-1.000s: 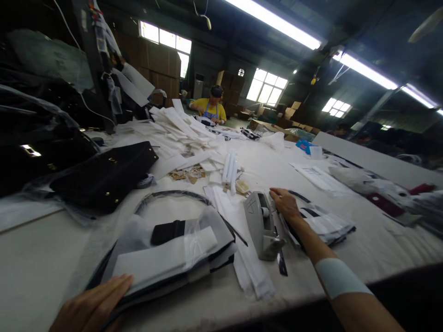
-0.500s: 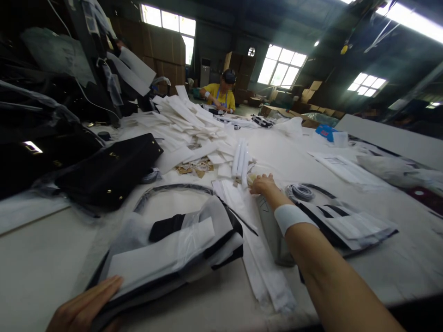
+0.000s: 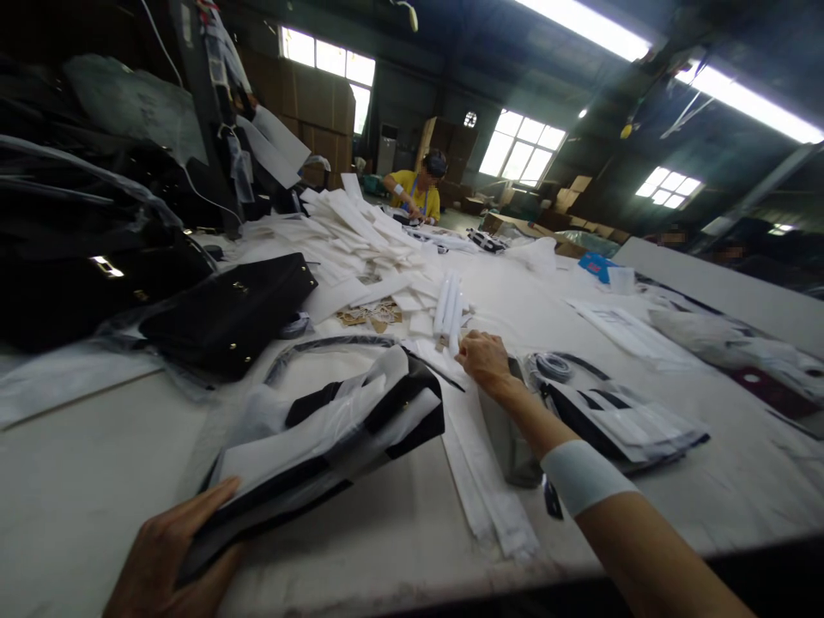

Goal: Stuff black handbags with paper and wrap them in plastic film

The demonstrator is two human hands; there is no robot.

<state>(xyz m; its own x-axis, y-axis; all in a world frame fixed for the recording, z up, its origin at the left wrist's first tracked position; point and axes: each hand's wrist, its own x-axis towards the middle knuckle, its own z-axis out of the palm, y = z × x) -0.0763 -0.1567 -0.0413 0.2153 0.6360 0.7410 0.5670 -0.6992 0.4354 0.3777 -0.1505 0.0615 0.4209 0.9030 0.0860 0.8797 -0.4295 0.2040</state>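
Observation:
My left hand (image 3: 184,545) grips the near left end of a black bag wrapped in white sheet and clear film (image 3: 335,438), its strap looping behind it. The bag's right end is tilted up off the table. My right hand (image 3: 486,360) has its fingers curled near the far end of the long white strips (image 3: 480,463), beside a grey pouch (image 3: 508,429); what its fingers hold, if anything, is hidden. A second wrapped bag (image 3: 637,421) with a coiled grey strap (image 3: 554,367) lies to the right.
A heap of white strips (image 3: 360,227) covers the middle back, with white rolls (image 3: 449,305) near it. Black bags (image 3: 238,309) lie at the left. Across the table (image 3: 657,481) sits a person in yellow (image 3: 412,189). A blue item (image 3: 597,266) is at the back right.
My left hand now wraps further round the bag's end, and the bag is tilted more on its side. My right hand has drawn slightly nearer, its fingers more curled.

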